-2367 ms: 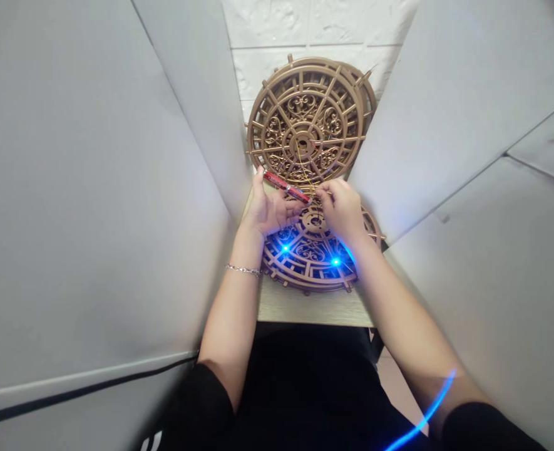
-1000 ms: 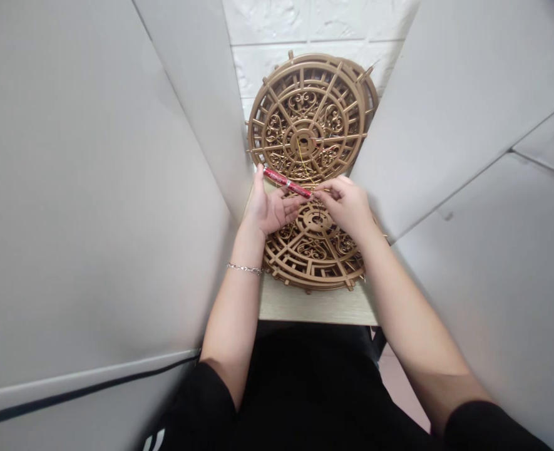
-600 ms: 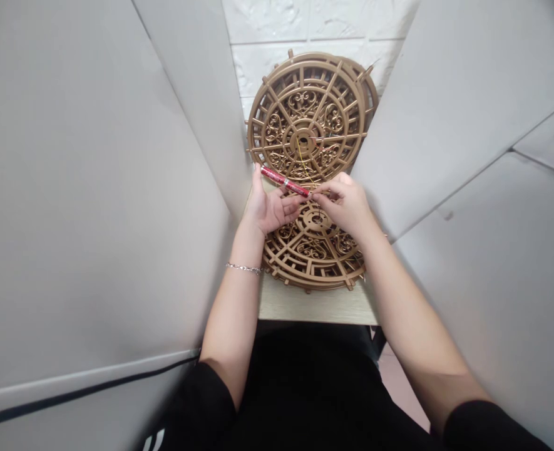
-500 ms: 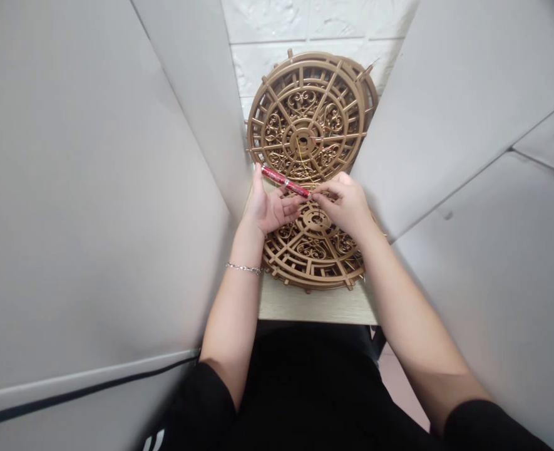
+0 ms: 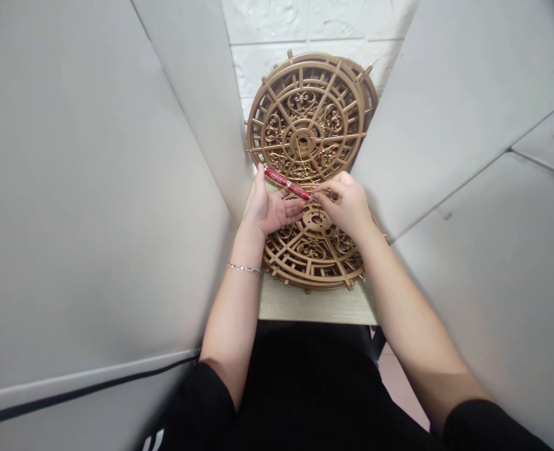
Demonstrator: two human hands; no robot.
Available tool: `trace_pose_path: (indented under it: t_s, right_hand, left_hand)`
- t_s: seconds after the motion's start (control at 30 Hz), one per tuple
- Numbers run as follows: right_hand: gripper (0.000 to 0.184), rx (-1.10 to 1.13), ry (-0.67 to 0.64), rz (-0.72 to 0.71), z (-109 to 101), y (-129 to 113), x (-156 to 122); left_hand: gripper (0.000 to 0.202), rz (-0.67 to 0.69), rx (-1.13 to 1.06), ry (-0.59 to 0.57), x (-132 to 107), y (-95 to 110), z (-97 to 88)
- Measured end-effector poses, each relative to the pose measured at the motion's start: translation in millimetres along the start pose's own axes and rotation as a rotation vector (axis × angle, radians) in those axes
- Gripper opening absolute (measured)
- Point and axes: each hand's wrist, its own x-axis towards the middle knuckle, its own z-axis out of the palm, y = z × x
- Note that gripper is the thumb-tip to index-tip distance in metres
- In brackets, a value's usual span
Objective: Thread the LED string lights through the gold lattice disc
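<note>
A round gold openwork disc (image 5: 314, 257) lies flat on the narrow wooden table (image 5: 305, 305). My left hand (image 5: 270, 210) holds a thin red stick-shaped tool (image 5: 286, 182) above the disc, fingers curled round it. My right hand (image 5: 347, 205) is pinched at the tool's right tip, over the disc's hub, on a fine yellow wire (image 5: 302, 164) that runs up to the hub of the upright disc. A silver bracelet (image 5: 243, 269) sits on my left wrist.
A stack of similar gold discs (image 5: 309, 116) leans upright against the white brick wall (image 5: 277, 37) at the back. Grey partition panels (image 5: 93, 207) close in tightly on the left and on the right (image 5: 469, 156). My black-clad lap is below the table edge.
The blue lights that glowed in the flat disc 2.4 s ago are out. Both hands have stayed almost still at the hub since.
</note>
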Motion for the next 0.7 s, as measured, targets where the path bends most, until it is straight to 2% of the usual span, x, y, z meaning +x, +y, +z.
trace_pose_path:
  t_s: [0.13, 0.33, 0.7]
  right_hand:
    - [0.010, 0.007, -0.004, -0.009, 0.7, 0.1, -0.4]
    - [0.008, 0.016, -0.024, -0.023, 1.4, 0.5, -1.4]
    - [0.008, 0.055, -0.085, -0.062, 2.5, 2.3, -1.1]
  left_hand:
    - [0.093, -0.023, -0.012, 0.022, -1.9, 0.0, 3.7]
    - [0.091, -0.031, -0.006, -0.008, -0.2, -0.2, 1.2]
    - [0.078, 0.034, 0.057, -0.036, 4.0, -1.9, -6.6]
